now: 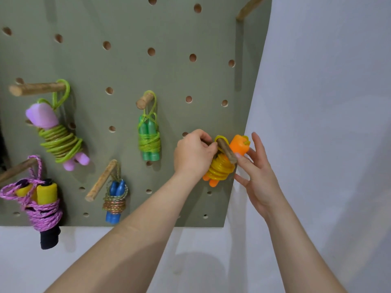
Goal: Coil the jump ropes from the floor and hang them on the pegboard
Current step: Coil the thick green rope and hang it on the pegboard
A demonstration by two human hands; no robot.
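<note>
The orange jump rope (220, 168), with orange handles and a yellow cord wound around them, is at the right edge of the green pegboard (127, 66). Its yellow loop is around a wooden peg (227, 151) which points out toward the camera. The left hand (193, 154) is closed, with the fingers curled, and it pinches the yellow loop just beside the base of this peg. The right hand (257, 170) is on the right side of the bundle; its fingers are spread and almost straight, and one fingertip rests against the upper orange handle near the tip of the peg. Four other coiled ropes hang on their own pegs more to the left: a green rope (149, 140) with green handles in the middle, a blue rope (116, 199) with blue handles below it, a rope with lilac handles (57, 136) and light green cord at the far left, and a pink braided rope (40, 204) with yellow handles under it. Behind the board, on the right and below, is a white wall (317, 102).
</note>
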